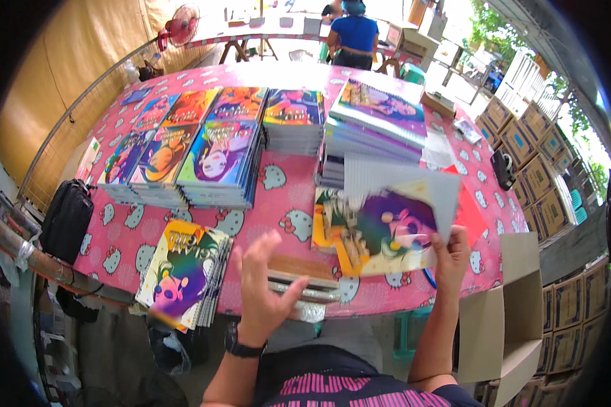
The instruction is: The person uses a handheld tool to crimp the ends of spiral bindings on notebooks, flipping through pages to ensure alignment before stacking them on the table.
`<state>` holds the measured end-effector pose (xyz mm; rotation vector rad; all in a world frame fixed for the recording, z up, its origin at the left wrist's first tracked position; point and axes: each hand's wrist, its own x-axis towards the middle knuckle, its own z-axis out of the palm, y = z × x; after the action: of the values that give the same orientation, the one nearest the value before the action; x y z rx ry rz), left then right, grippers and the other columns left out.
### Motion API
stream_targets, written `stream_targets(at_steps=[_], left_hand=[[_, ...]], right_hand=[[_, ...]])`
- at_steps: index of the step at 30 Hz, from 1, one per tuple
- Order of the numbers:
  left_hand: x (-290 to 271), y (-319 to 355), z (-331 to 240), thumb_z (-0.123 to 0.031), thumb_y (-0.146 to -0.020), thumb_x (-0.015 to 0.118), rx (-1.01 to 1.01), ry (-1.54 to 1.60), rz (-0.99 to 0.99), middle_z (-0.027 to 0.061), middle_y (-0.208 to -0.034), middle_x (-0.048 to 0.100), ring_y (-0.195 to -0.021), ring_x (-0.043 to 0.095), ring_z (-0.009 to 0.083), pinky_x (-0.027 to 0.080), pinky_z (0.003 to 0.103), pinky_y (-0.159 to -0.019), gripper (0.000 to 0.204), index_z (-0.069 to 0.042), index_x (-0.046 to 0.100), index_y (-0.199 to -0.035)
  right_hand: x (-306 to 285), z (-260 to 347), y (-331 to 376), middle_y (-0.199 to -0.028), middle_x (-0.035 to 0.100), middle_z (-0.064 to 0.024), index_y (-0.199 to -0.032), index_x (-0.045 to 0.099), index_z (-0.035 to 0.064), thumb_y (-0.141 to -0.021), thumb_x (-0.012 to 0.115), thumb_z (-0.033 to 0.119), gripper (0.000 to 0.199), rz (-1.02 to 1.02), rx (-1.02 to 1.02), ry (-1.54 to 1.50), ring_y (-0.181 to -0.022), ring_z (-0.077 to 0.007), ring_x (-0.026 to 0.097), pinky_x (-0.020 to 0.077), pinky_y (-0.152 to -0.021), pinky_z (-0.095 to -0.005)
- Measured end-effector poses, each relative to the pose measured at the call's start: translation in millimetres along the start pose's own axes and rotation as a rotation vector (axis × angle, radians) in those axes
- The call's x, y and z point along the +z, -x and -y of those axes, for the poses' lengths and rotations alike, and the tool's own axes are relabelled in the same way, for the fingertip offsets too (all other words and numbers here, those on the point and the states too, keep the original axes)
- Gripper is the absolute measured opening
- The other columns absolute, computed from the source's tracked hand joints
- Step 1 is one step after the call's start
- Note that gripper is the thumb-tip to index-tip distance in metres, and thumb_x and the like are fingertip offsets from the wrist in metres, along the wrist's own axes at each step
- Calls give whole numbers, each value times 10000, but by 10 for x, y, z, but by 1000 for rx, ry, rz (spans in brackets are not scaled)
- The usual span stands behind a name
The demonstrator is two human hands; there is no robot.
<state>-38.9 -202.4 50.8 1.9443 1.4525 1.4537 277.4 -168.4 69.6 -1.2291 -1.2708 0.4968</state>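
My right hand (451, 254) pinches the right edge of a colorful notebook (404, 227), thumb on top. Its cover shows a cartoon figure with dark purple hair and is slightly blurred. Part of another yellow-edged notebook (322, 241) shows at its left, and whitish ruled or ribbed paper (387, 175) lies along its far side. My left hand (261, 292) is raised over the near table edge with fingers apart, holding nothing. Beside it lies a flat wooden piece (302, 270) with a shiny strip. To its left sits a fanned stack of similar notebooks (183, 271).
Several stacks of bright notebooks (214, 159) stand at the far left of the pink table (282, 224). A taller spiral-bound stack (377, 112) is behind the held one. An open carton (502, 325) stands at the right, a black bag (68, 217) at the left. A person (353, 34) is beyond.
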Motion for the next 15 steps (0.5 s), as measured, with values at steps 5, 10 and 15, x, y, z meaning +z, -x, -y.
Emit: stream_targets(at_steps=[5, 10, 15], left_hand=[[159, -278, -6, -80, -744, 767, -52, 614, -247, 145, -1216, 539, -1209, 473, 213, 354, 382, -1052, 702, -24, 363, -1316], [-354, -81, 210, 77, -745, 716, -162, 789, -127, 73, -1065, 575, -992, 581, 144, 480, 285, -875, 519, -27, 431, -1166], [-358, -56, 238, 116, -750, 698, -118, 771, -146, 52, -1015, 571, -926, 594, 122, 502, 264, -807, 425, -28, 469, -1077]], right_hand=[[442, 164, 594, -976, 609, -49, -1128, 493, 14, -843, 674, 13, 337, -61, 4, -242, -836, -99, 564, 465, -717, -254], [587, -95, 961, -950, 670, -90, -1039, 604, -32, -854, 656, 21, 199, 345, -121, -123, -845, -146, 610, 484, -753, -283], [622, -278, 1073, -1081, 628, -86, -1140, 543, -23, -862, 650, 14, 301, 367, 25, -267, -982, -149, 582, 452, -876, -297]])
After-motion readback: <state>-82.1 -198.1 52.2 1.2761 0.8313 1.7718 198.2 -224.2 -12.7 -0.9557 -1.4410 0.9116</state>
